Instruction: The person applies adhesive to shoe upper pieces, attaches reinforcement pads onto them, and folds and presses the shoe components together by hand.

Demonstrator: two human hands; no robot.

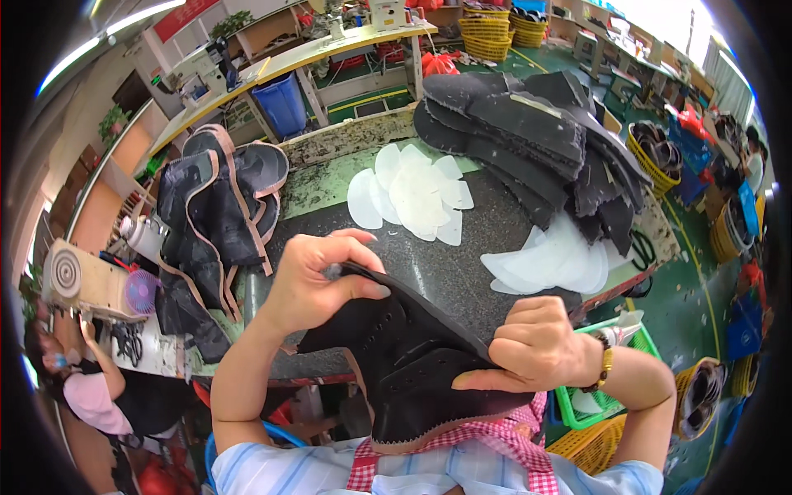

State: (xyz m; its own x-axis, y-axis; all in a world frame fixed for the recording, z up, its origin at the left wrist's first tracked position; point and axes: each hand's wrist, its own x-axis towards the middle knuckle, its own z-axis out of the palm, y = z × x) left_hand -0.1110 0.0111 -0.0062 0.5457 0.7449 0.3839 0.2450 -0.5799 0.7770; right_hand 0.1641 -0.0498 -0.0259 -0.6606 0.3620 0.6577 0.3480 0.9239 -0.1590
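Head view, clock face centred on the picture. Black upper (412,351) held at 6 o'clock, above the worktable's near edge (322,363); punched holes and a tan zigzag-cut lower edge visible. Left hand (322,276), at 8 o'clock: thumb and index pinch the upper's top edge. Right hand (536,351), at 4 o'clock: fingers curled in on the edge, thumb pressed flat to the face.

Progress, judged: this upper is mid-handling, not laid down. Holes are done; cannot tell whether a white piece sits inside it. Plenty appears left: loose white pieces (417,198) at 12 o'clock, white curved pieces (549,260) at 3, dark stacked pieces (528,132) between 1 and 2. Tan-edged uppers (210,214) heaped between 9 and 10; finished or waiting, unclear.
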